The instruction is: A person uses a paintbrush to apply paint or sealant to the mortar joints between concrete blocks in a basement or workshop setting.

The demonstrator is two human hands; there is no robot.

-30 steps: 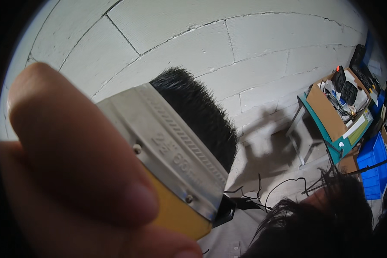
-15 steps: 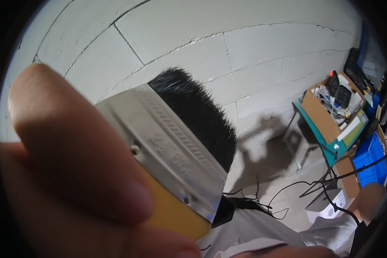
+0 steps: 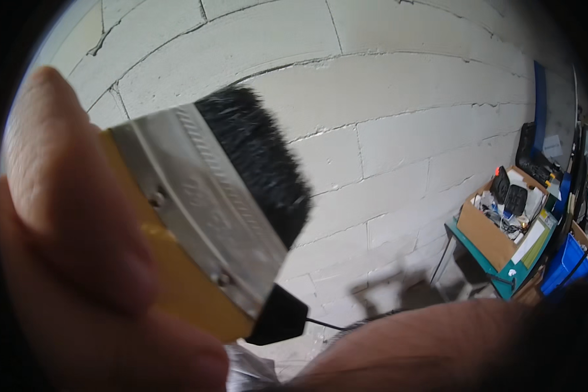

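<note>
Biggest first: a wall (image 3: pixel 398 144) of pale, rough-jointed blocks bows across the background. Up close, the left hand (image 3: pixel 78 222) looms, its fingers wrapped snugly round a single paintbrush (image 3: pixel 189 212); the right hand's fingers I cannot tell. Along the bottom, one blurred bare-skinned shape (image 3: pixel 411 343) bulges in. And that brush — left of centre, tilted up to the right, before the wall — shows a smooth yellow handle, a ridged silvery metal band (image 3: pixel 196 196) and dense, matte black bristles (image 3: pixel 261 163). Far right, one teal table (image 3: pixel 490 271) bears one brown cardboard box (image 3: pixel 483 235), a blue plastic bin (image 3: pixel 565 261) nearby. Smallest: two round rivets (image 3: pixel 157 198) on the band.
</note>
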